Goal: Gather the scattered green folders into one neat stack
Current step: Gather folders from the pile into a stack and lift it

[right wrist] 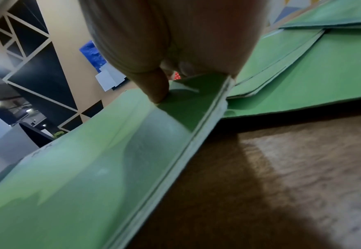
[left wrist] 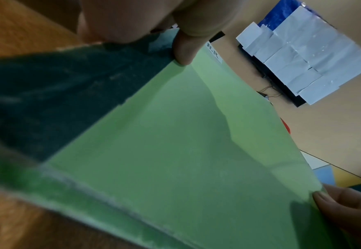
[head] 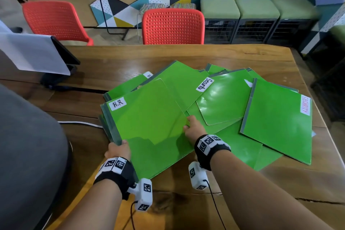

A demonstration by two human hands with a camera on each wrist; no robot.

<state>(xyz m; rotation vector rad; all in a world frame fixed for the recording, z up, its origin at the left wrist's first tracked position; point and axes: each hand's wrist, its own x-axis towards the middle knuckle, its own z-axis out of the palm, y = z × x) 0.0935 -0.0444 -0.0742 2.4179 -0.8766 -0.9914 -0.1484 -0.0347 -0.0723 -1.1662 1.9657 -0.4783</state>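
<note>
A wide wooden table [head: 186, 56] fills the room's foreground, with two red chairs [head: 172, 26] pushed up behind it, a patterned wall of coloured triangles beyond, and a dark stand draped with white paper [head: 33, 54] at its left end. The green folders [head: 224, 99] lie fanned across the tabletop, overlapping at odd angles, so the gathering looks only partly done. At the left of the spread, a small bundle of folders [head: 149, 123], topped by one labelled "H.R", is held between both hands, seemingly to square its edges before more are added. The left hand [head: 118, 150] grips the bundle's near-left corner by the dark spine strip; the left wrist view shows the thumb [left wrist: 185, 50] curled down on the cover, with the rest of the hand beneath. That forearm reaches straight forward, wrist low to the table. The right hand [head: 193, 129] pinches the bundle's right edge, thumb [right wrist: 156, 87] on top and fingers tucked under, and the right wrist view shows several layered edges in that pinch, lifted just off the wood. Its forearm angles in from the right. Further right, the loose folders, two marked "Security", rest flat and ungathered, the farthest [head: 276, 119] near the table's right edge.
</note>
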